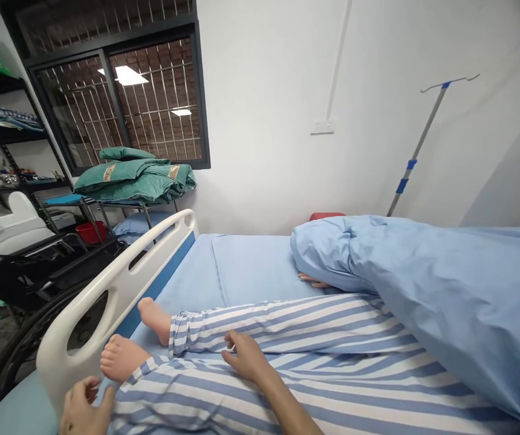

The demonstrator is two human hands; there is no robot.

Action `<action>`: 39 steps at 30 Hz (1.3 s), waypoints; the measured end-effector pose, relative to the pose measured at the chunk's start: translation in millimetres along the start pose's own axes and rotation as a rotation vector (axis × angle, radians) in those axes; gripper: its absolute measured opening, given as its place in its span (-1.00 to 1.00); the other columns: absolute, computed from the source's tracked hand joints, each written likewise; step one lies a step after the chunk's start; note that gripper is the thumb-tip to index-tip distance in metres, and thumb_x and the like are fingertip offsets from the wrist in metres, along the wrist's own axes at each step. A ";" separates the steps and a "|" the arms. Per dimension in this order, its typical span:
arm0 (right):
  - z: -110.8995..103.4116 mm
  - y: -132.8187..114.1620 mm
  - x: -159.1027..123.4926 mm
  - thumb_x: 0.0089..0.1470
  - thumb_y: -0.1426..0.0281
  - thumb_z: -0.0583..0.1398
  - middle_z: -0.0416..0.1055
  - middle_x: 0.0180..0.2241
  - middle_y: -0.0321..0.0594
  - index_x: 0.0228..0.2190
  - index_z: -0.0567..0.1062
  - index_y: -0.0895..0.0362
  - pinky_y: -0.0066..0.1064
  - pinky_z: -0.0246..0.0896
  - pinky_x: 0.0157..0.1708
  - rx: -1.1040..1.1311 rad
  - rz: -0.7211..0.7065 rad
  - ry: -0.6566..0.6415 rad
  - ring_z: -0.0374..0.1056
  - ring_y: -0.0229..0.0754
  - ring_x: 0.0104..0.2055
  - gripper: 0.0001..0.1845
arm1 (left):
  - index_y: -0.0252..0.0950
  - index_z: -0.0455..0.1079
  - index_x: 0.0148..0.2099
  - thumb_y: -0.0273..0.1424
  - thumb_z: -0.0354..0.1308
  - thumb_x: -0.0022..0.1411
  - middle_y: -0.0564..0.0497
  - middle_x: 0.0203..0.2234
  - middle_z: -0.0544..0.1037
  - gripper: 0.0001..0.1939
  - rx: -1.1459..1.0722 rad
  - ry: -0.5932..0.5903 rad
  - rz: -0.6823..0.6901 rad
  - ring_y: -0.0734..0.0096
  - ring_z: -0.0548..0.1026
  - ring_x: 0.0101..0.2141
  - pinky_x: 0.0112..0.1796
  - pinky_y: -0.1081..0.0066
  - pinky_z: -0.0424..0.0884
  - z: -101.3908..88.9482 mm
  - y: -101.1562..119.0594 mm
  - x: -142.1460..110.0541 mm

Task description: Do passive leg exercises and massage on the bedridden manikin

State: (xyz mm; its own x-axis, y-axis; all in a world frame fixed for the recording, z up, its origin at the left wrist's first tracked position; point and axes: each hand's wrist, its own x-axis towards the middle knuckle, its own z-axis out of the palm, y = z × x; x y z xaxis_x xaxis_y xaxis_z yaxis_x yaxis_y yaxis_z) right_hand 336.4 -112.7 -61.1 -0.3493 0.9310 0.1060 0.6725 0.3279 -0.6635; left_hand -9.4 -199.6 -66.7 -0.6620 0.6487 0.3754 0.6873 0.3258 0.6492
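Note:
A figure in blue-and-white striped trousers (287, 338) lies on a bed with a blue sheet (246, 266), bare feet (121, 356) toward the white footboard (119, 284). My left hand (83, 411) rests by the nearer ankle, its fingers curled on the striped trouser cuff. My right hand (244, 356) pinches the striped fabric over the lower leg. A light blue duvet (423, 284) is folded back over the upper body, and fingertips (312, 281) show under its edge.
Folded green quilts (137, 175) sit on a stand left of the bed. A wheelchair (19, 284) stands by the footboard, shelving (1, 139) behind it. An IV pole (416, 148) leans at the white wall. A barred window (146, 103) is at the back.

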 end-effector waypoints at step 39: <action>16.6 37.7 3.5 -0.22 0.43 0.13 0.43 -0.54 -0.28 -0.42 0.43 0.14 -0.48 -0.02 -0.48 0.118 0.201 -0.123 0.28 -0.23 -0.45 -0.80 | -0.25 0.34 -0.15 -0.32 -0.13 0.14 -0.07 -0.18 0.46 -0.70 0.018 -0.506 0.787 0.27 0.35 -0.10 -0.04 0.26 0.22 138.8 151.3 13.6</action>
State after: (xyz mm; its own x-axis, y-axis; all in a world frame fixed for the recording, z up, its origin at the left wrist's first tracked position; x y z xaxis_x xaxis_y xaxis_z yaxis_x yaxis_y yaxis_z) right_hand 349.7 -99.8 -98.0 -0.2975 0.9468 -0.1225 0.6585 0.1106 -0.7445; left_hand 127.1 -46.1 -55.2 0.2013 0.9082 0.3669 0.8900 -0.3261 0.3188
